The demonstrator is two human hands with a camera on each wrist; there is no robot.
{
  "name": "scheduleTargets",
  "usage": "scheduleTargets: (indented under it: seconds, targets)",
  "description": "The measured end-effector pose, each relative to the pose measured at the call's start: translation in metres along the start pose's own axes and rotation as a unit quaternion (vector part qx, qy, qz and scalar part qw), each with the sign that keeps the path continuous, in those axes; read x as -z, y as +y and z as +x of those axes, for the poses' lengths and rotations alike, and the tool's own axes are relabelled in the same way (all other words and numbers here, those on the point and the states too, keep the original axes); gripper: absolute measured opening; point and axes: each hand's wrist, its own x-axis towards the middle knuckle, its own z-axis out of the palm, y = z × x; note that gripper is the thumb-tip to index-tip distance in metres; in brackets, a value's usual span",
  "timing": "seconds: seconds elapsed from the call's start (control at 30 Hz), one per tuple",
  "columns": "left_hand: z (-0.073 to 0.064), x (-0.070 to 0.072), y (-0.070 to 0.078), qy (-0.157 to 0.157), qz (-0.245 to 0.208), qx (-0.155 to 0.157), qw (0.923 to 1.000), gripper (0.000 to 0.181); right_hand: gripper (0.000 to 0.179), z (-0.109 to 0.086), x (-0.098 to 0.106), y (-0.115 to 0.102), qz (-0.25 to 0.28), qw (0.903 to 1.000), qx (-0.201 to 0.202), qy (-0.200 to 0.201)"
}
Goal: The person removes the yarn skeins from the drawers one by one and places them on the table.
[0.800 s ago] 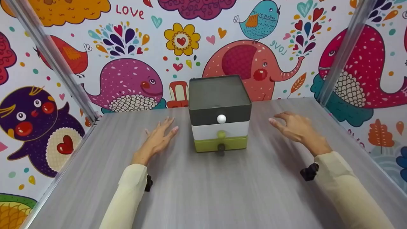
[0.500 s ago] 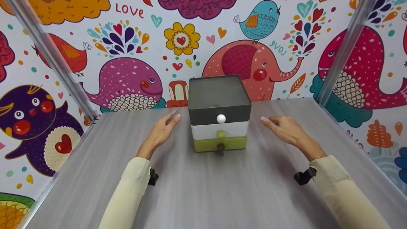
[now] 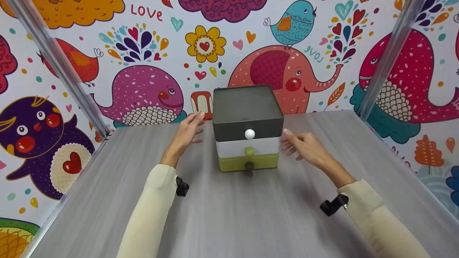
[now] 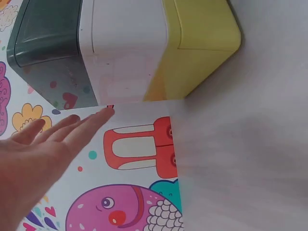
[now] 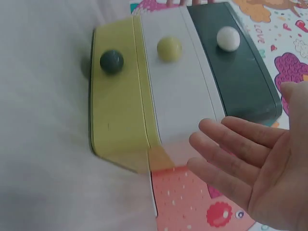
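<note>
A small three-tier drawer box point(image 3: 247, 129) stands on the grey table, with a dark grey top drawer, a white middle one and a green bottom one. Each drawer front bears a round knob: a white knob point(image 3: 250, 134) on top, then a green knob point(image 3: 249, 151), and a dark knob point(image 3: 249, 166) lowest. My left hand point(image 3: 186, 132) is beside the box's left side, fingers extended and holding nothing. On the other side my right hand point(image 3: 304, 147) has its palm facing the box, fingertips close to the white drawer's side. In the right wrist view its fingers point(image 5: 236, 149) are loosely extended.
The grey table point(image 3: 229, 215) reaches back to a wall point(image 3: 143, 89) printed with cartoon animals. Metal posts rise at the left corner point(image 3: 71, 82) and right corner point(image 3: 383, 64). A small black camera is worn at each wrist.
Both hands have moved inward toward the box from either side, the left also forward. The palms have turned to face the box. The box has stayed in place.
</note>
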Motion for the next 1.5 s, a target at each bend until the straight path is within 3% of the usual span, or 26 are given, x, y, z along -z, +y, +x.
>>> scheduleTargets:
  seconds: [0.23, 0.4, 0.53, 0.73, 1.07, 1.3, 1.5]
  targets:
    - [0.004, -0.006, 0.009, 0.014, -0.027, 0.019, 0.9994, 0.069, 0.07, 0.002, -0.013, -0.011, 0.054, 0.9983, 0.005, -0.022]
    - [0.01, -0.01, 0.016, 0.026, -0.053, 0.04, 0.9975, 0.068, 0.072, 0.003, -0.021, -0.022, 0.112, 0.9927, -0.017, -0.04]
    - [0.014, -0.016, 0.022, 0.031, -0.054, 0.059, 0.9963, 0.073, 0.072, 0.004, -0.028, -0.033, 0.169, 0.9829, -0.051, -0.051]
    - [0.02, -0.025, 0.027, 0.019, -0.057, 0.071, 0.9957, 0.079, 0.071, 0.007, -0.036, -0.041, 0.255, 0.9601, -0.092, -0.07]
    - [0.025, -0.033, 0.027, -0.015, -0.089, 0.087, 0.9921, 0.078, 0.069, 0.014, -0.049, -0.045, 0.319, 0.9364, -0.123, -0.081]
    - [0.028, -0.036, 0.025, -0.02, -0.114, 0.091, 0.989, 0.079, 0.071, 0.015, -0.059, -0.049, 0.334, 0.9296, -0.131, -0.083]
    - [0.029, -0.035, 0.024, -0.03, -0.11, 0.092, 0.9892, 0.075, 0.07, 0.02, -0.063, -0.051, 0.351, 0.9239, -0.129, -0.083]
